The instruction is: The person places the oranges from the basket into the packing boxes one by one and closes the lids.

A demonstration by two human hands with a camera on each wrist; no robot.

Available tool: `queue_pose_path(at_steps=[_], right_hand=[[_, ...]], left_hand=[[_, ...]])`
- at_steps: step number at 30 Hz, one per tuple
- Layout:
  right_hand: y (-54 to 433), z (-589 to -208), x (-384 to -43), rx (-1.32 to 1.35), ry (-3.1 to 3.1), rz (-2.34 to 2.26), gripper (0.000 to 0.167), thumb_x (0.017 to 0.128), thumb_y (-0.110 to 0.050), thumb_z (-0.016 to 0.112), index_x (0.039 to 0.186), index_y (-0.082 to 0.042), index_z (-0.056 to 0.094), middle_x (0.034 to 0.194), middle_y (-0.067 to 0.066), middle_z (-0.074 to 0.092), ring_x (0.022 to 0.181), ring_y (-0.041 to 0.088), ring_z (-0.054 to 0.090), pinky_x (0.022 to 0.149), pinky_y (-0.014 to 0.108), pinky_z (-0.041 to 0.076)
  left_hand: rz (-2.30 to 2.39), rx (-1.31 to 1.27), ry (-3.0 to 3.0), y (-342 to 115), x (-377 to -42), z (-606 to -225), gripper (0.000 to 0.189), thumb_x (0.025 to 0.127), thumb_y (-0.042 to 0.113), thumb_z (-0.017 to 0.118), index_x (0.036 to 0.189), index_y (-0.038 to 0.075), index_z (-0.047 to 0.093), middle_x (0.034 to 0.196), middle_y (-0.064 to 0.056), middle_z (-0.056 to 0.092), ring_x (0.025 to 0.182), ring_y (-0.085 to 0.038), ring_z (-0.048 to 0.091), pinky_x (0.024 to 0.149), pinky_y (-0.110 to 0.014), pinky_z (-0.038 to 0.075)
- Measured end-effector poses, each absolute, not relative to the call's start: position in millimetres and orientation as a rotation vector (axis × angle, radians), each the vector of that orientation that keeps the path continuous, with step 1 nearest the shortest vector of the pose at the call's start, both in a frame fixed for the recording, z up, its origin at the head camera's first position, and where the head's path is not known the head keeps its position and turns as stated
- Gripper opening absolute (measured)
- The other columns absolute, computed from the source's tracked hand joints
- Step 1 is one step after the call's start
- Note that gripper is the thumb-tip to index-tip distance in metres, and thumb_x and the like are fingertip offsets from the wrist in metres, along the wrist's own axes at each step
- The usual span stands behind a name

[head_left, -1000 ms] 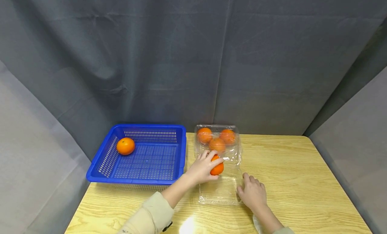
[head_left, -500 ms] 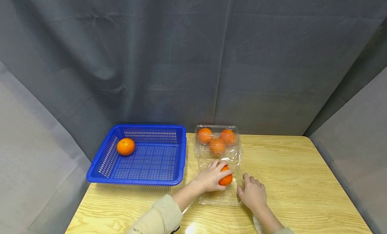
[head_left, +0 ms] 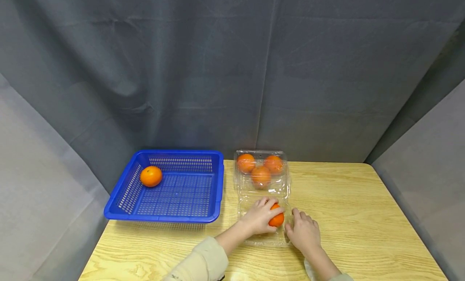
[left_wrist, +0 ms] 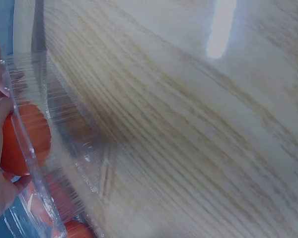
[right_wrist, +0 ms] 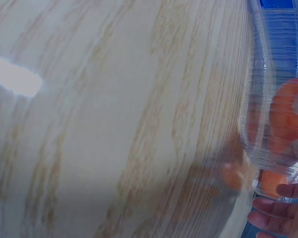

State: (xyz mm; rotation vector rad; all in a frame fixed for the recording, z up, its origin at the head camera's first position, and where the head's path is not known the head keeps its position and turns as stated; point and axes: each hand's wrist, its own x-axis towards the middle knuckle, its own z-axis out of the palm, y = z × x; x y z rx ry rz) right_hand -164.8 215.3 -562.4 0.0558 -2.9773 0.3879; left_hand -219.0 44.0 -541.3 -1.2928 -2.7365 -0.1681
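My left hand [head_left: 259, 217] grips an orange [head_left: 277, 220], fingers over its top and thumb at its near side. It holds the fruit low inside the near half of an opened clear plastic clamshell box [head_left: 267, 243]. In the left wrist view the same orange [left_wrist: 26, 139] shows through the ribbed clear wall. Three more oranges [head_left: 261, 177] sit in the box's far half. My right hand [head_left: 304, 231] lies at the right side of the near half, fingers loosely extended at its edge; in the right wrist view its fingers [right_wrist: 273, 208] are right beside the plastic.
A blue perforated basket [head_left: 163, 217] stands on the wooden table [head_left: 348, 216] left of the box. One orange [head_left: 151, 176] lies at the basket's left side. Grey curtain [head_left: 203, 71] hangs behind the table and along its sides.
My left hand has carried the orange toward me and to the right, from near the box's middle fold down into its near half. The right hand stays in place.
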Motion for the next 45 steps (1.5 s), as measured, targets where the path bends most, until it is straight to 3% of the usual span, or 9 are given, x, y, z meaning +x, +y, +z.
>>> queue_pose_path(at_steps=[17, 45], right_hand=[[216.1, -563.1, -164.6, 0.044, -2.997, 0.394, 0.052, 0.078, -0.029, 0.061, 0.118, 0.002, 0.049, 0.102, 0.022, 0.059, 0.091, 0.041, 0.057, 0.079, 0.058, 0.041], [215.3, -562.6, -164.3, 0.061, -2.985, 0.414, 0.051, 0.079, -0.028, 0.061, 0.118, 0.002, 0.049, 0.102, 0.022, 0.059, 0.093, 0.041, 0.057, 0.079, 0.059, 0.041]], left_hand=[[-0.120, -1.269, -2.774, 53.7, -212.5, -550.0, 0.061, 0.074, 0.045, 0.068, 0.129, 0.029, 0.048, 0.131, 0.001, 0.040, 0.118, -0.015, 0.037, 0.096, -0.034, 0.037], [-0.130, -1.291, -2.820, 51.4, -212.0, -554.8, 0.066, 0.077, 0.044, 0.066, 0.136, 0.029, 0.040, 0.140, -0.001, 0.033, 0.128, -0.016, 0.029, 0.101, -0.037, 0.034]])
